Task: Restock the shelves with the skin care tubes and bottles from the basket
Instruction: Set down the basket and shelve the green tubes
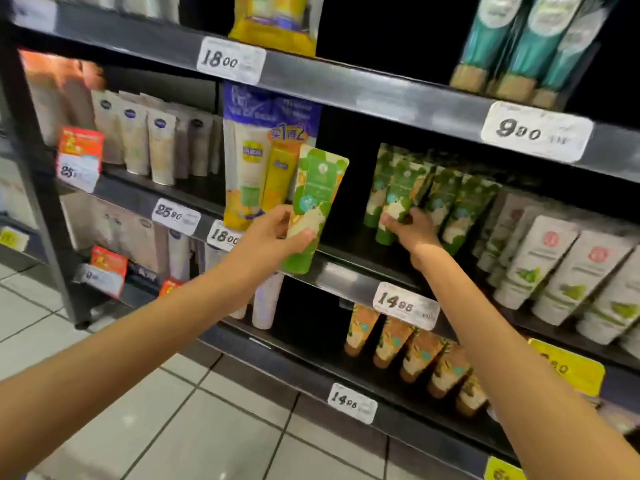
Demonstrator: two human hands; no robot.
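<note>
Dim and motion-smeared throughout. Above the white paper price tag marked 14.88 the shelf recess goes black; frame edges bow outward.

- "18 00" on a white price tag on the top shelf edge
- "9 00" on another tag, further right on that edge
- "25 80" on a tag on the middle shelf edge
- "18 0", last digit hidden, on the neighbouring tag
- "14", small digits blurred, on a third middle-edge tag and on a lower shelf edge tag
- Print on tubes and packs too blurred to read
</note>
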